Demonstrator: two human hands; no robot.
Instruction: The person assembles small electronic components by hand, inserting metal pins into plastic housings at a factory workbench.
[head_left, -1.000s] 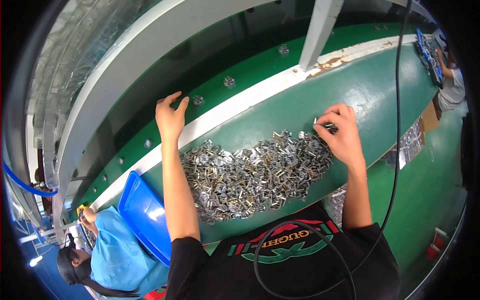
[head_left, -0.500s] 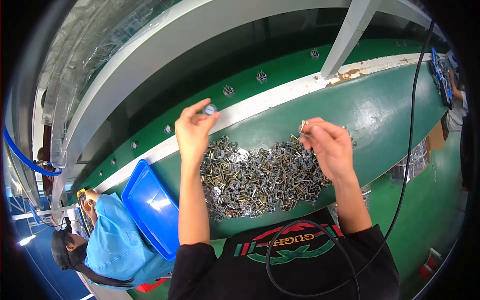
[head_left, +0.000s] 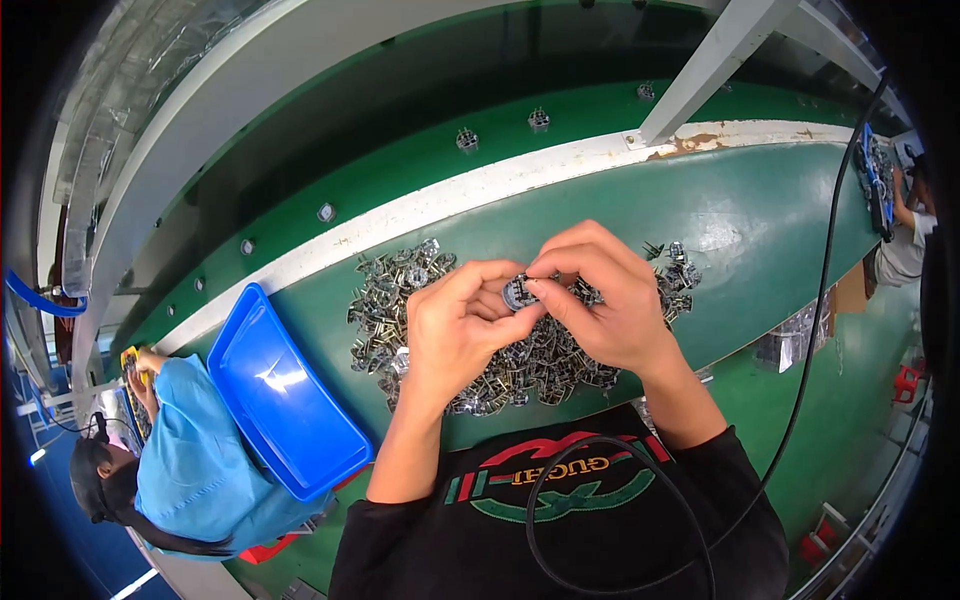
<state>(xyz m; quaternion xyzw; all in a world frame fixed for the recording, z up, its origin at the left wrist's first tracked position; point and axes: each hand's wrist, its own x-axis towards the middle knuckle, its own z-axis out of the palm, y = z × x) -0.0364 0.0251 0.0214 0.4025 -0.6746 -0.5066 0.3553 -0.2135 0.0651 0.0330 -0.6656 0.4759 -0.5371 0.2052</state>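
Between the thumb and fingers of my left hand (head_left: 450,325) is a small round grey plastic part (head_left: 515,294), its open side with dark and metal bits turned up. My right hand (head_left: 605,300) meets it from the right, thumb and index finger pinched at the part's rim on a small metal piece that the fingertips mostly hide. Both hands are just above a wide heap of small metal-pronged parts (head_left: 390,310) on the green tabletop (head_left: 740,220).
Left of the heap lies a blue plastic tray (head_left: 250,350). Beyond a white rail (head_left: 400,230), a green belt (head_left: 400,175) carries spaced-out small parts (head_left: 467,139). A slanted grey post (head_left: 710,75) rises at the rail. A black cable (head_left: 815,330) hangs at right. A co-worker in blue (head_left: 200,450) works at left.
My hands were apart, the left near the rail with the round part, the right with a small metal piece. Both have come together over the heap. The parts on the belt have shifted.
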